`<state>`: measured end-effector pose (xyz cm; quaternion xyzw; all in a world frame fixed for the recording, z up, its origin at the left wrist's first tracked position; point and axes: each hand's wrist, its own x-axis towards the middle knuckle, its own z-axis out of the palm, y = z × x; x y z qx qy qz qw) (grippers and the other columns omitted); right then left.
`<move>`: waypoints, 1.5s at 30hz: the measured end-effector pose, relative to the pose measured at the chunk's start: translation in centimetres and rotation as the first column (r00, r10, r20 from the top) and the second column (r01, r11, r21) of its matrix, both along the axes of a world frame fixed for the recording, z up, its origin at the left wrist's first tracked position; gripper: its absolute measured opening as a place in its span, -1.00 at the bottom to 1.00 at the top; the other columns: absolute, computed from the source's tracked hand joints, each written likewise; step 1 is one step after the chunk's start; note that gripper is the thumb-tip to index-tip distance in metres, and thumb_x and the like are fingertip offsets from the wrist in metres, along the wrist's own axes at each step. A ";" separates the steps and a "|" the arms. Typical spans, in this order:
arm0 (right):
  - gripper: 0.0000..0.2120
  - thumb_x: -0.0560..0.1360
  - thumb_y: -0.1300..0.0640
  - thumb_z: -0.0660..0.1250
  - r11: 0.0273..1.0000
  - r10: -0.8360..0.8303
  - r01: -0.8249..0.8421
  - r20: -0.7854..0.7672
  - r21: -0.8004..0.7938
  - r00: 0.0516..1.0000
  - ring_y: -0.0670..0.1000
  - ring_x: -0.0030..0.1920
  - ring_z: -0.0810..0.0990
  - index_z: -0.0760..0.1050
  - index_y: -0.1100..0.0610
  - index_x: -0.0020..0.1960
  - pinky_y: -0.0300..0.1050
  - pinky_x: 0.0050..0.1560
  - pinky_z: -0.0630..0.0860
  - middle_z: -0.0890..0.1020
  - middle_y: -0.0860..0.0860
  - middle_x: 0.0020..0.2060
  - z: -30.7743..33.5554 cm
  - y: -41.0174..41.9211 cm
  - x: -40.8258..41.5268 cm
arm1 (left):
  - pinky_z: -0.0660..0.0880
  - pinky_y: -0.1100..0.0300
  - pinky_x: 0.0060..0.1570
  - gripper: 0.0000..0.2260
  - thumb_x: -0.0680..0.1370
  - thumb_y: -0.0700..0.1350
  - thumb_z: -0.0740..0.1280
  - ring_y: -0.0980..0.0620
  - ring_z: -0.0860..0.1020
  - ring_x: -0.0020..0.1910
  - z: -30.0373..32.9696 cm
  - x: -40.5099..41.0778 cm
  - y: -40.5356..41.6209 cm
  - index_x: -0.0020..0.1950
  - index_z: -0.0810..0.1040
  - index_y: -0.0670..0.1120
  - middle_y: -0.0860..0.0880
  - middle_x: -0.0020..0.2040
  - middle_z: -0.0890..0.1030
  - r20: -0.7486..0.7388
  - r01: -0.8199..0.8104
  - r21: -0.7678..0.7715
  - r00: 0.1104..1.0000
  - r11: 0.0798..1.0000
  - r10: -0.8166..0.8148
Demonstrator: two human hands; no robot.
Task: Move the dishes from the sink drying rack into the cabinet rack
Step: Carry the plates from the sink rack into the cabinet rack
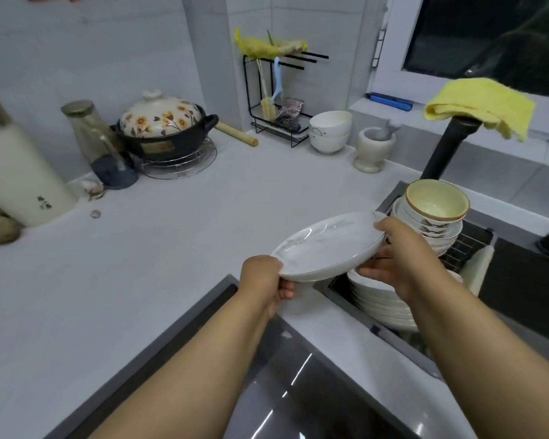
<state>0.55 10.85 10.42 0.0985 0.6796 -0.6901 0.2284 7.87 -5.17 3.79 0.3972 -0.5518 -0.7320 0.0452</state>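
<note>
A white plate (327, 245) with a thin gilt rim is held tilted above the counter's corner. My left hand (267, 280) grips its near left edge, thumb on top. My right hand (400, 258) holds its right edge, thumb on the rim and fingers underneath. Directly below the plate a stack of white plates (377, 302) lies in the sink drying rack (466, 245). Behind it stand stacked bowls (435, 213), the top one cream inside with a brown rim. No cabinet rack is in view.
The white counter (171, 248) carries a flowered clay pot (162, 128), a glass jar (86, 131), a white canister (19, 175), stacked white bowls (330, 131), a stone mortar (374, 147) and a utensil rack (276, 96). A yellow cloth (482, 106) drapes the black faucet (444, 150).
</note>
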 end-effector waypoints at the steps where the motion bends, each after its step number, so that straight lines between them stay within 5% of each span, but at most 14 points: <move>1: -0.76 0.53 0.13 0.19 1.000 0.005 -0.004 0.014 -0.028 1.000 0.17 -0.17 0.59 0.37 0.13 0.18 0.05 -0.17 0.62 0.53 0.20 -0.03 -0.1 -0.4 0.1 | 0.29 0.31 -0.66 -0.81 0.53 -0.34 0.07 0.06 0.36 -0.65 0.0 0.4 -0.2 -0.17 0.45 -0.27 -0.16 -0.41 0.43 0.002 -0.005 0.000 1.000 1.000 0.005; 7: -0.74 0.47 0.24 0.14 0.996 0.085 -0.086 -0.013 -0.036 0.996 0.13 -0.31 0.55 0.39 0.20 0.16 0.01 -0.32 0.59 0.50 0.16 -0.17 -0.6 -5.2 3.2 | 0.35 0.30 -0.62 -0.79 0.59 -0.26 0.08 0.07 0.40 -0.62 -0.3 5.6 -4.0 -0.13 0.48 -0.20 -0.14 -0.40 0.49 -0.035 -0.066 -0.010 0.997 0.998 0.066; 14: -0.74 0.46 0.23 0.14 0.971 0.232 -0.235 -0.083 -0.030 0.969 0.22 -0.11 0.59 0.35 0.11 0.15 0.13 -0.15 0.63 0.51 0.13 -0.03 -0.6 -11.9 8.3 | 0.41 0.24 -0.51 -0.80 0.55 -0.20 0.13 -0.04 0.44 -0.51 -0.6 13.4 -10.2 -0.17 0.52 -0.19 -0.14 -0.41 0.49 0.016 -0.155 -0.143 0.987 0.978 0.159; 18: -0.76 0.47 0.21 0.13 0.943 0.327 -0.331 -0.109 -0.021 0.939 0.20 -0.03 0.59 0.35 0.09 0.13 0.00 -0.32 0.62 0.52 0.10 0.01 -0.6 -15.9 11.4 | 0.37 0.25 -0.46 -0.88 0.45 -0.23 0.19 -0.07 0.41 -0.46 -0.7 18.2 -13.1 -0.26 0.47 -0.15 -0.15 -0.40 0.45 0.066 -0.239 -0.195 0.964 0.951 0.256; 21: -0.77 0.46 0.17 0.14 0.917 0.397 -0.400 -0.105 -0.007 0.912 0.21 0.06 0.56 0.38 0.06 0.11 0.13 -0.17 0.63 0.53 0.13 0.09 -0.8 -18.9 13.5 | 0.45 0.16 -0.36 -0.89 0.45 -0.24 0.21 -0.09 0.46 -0.41 -1.1 21.6 -14.9 -0.24 0.50 -0.16 -0.16 -0.35 0.50 0.104 -0.351 -0.205 0.920 0.913 0.377; 25: -0.76 0.46 0.13 0.14 0.862 0.506 -0.505 -0.111 0.038 0.855 0.21 0.01 0.54 0.44 0.10 0.10 -0.09 -0.39 0.52 0.53 0.13 0.06 -1.4 -22.6 16.4 | 0.51 0.08 -0.25 -0.87 0.52 -0.23 0.18 -0.13 0.50 -0.31 -2.1 26.7 -17.0 -0.20 0.47 -0.18 -0.19 -0.26 0.54 0.120 -0.564 -0.164 0.803 0.809 0.584; 29: -0.82 0.47 0.14 0.13 0.760 0.649 -0.648 -0.104 0.049 0.753 0.26 0.04 0.55 0.46 0.08 0.00 -0.10 -0.41 0.51 0.54 0.15 0.09 -1.9 -25.7 20.5 | 0.58 -0.06 -0.11 -0.88 0.51 -0.13 0.22 -0.11 0.56 -0.21 -3.3 32.9 -17.5 -0.23 0.45 -0.02 -0.10 -0.18 0.57 0.111 -0.679 -0.292 0.675 0.673 0.729; 34: -0.78 0.47 0.14 0.13 0.579 0.813 -0.814 -0.115 0.050 0.571 0.19 -0.08 0.56 0.47 0.12 0.06 -0.10 -0.43 0.50 0.55 0.13 0.04 -2.2 -27.8 26.3 | 0.33 0.10 -0.22 -0.82 0.48 -0.18 0.13 -0.04 0.35 -0.28 -4.0 40.2 -15.5 -0.33 0.34 -0.08 -0.09 -0.25 0.42 0.168 -0.696 -0.483 0.521 0.530 0.837; 37: -0.83 0.48 0.14 0.14 0.454 0.888 -0.889 -0.109 0.050 0.447 0.18 -0.09 0.57 0.46 0.08 0.00 -0.07 -0.36 0.51 0.56 0.11 0.00 -2.4 -28.4 29.5 | 0.53 -0.15 0.02 -0.79 0.46 -0.04 0.17 -0.29 0.53 -0.06 -4.6 44.3 -13.0 -0.30 0.44 -0.12 -0.26 -0.05 0.54 0.141 -0.725 -0.558 0.397 0.404 0.907; 39: -0.86 0.47 0.12 0.14 0.371 0.925 -0.927 -0.111 0.055 0.364 0.20 -0.08 0.56 0.47 0.06 -0.06 -0.04 -0.31 0.52 0.57 0.12 0.01 -2.6 -28.5 31.9 | 0.45 -0.18 0.20 -0.79 0.50 0.00 0.19 -0.31 0.49 0.15 -4.7 47.0 -11.0 -0.17 0.52 -0.10 -0.30 0.17 0.51 0.186 -0.702 -0.610 0.324 0.367 0.928; 40: -0.86 0.46 0.12 0.15 0.336 0.938 -0.941 -0.108 0.052 0.329 0.20 -0.11 0.55 0.47 0.06 -0.07 -0.04 -0.30 0.51 0.57 0.14 0.01 -2.7 -28.4 33.2 | 0.38 -0.11 0.29 -0.74 0.54 0.01 0.20 -0.24 0.44 0.25 -4.7 48.3 -10.0 0.07 0.57 -0.09 -0.22 0.29 0.45 0.212 -0.692 -0.632 0.279 0.349 0.937; 42: -0.82 0.46 0.11 0.15 0.274 0.959 -0.961 -0.092 0.037 0.270 0.16 -0.19 0.52 0.48 0.10 -0.02 -0.06 -0.32 0.49 0.55 0.17 -0.04 -2.9 -28.2 35.6 | 0.22 -0.03 0.41 -0.60 0.59 0.01 0.18 -0.13 0.28 0.41 -5.1 51.0 -8.1 0.40 0.40 -0.10 -0.11 0.44 0.32 0.250 -0.656 -0.689 0.185 0.308 0.951; 45: -0.73 0.44 0.09 0.17 0.195 0.980 -0.981 -0.040 -0.006 0.195 0.18 -0.13 0.56 0.50 0.13 0.09 0.05 -0.24 0.56 0.57 0.19 0.01 -3.3 -27.8 39.1 | 0.00 -0.09 0.49 -0.51 0.61 0.09 0.12 -0.08 0.03 0.54 -6.1 54.7 -5.8 0.52 0.20 -0.01 -0.06 0.56 0.12 0.326 -0.615 -0.724 0.093 0.312 0.941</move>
